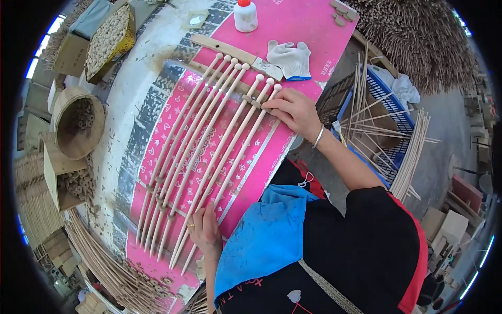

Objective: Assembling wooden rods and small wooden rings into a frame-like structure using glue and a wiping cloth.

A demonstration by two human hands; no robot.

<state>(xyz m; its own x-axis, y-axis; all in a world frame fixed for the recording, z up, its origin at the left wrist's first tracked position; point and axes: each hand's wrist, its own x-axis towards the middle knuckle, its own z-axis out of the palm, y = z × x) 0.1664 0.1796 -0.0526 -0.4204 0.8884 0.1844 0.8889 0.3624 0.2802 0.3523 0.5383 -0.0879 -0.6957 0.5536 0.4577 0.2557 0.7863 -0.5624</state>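
Several thin wooden rods with round ball ends lie slanting across a pink patterned sheet [251,180]. In a group at the left, the rods [183,141] are joined by small wooden crosspieces [162,209] near their lower ends. Nearer to me are three more rods [230,146], with a small wooden crosspiece [252,101] across them just below the balls. My right hand [297,111] is closed, its thumb and fingers pinching the end of this crosspiece. Lower down, my left hand [205,228] has its fingers drawn together at the nearest rod; its fingertips are partly hidden.
A flat wooden bar [225,48] borders the ball ends. Beyond it are a white glove [290,58] and a white bottle [245,17] with a red cap. At right a blue basket [381,86] holds loose sticks. A round wooden tub [77,123] stands at left.
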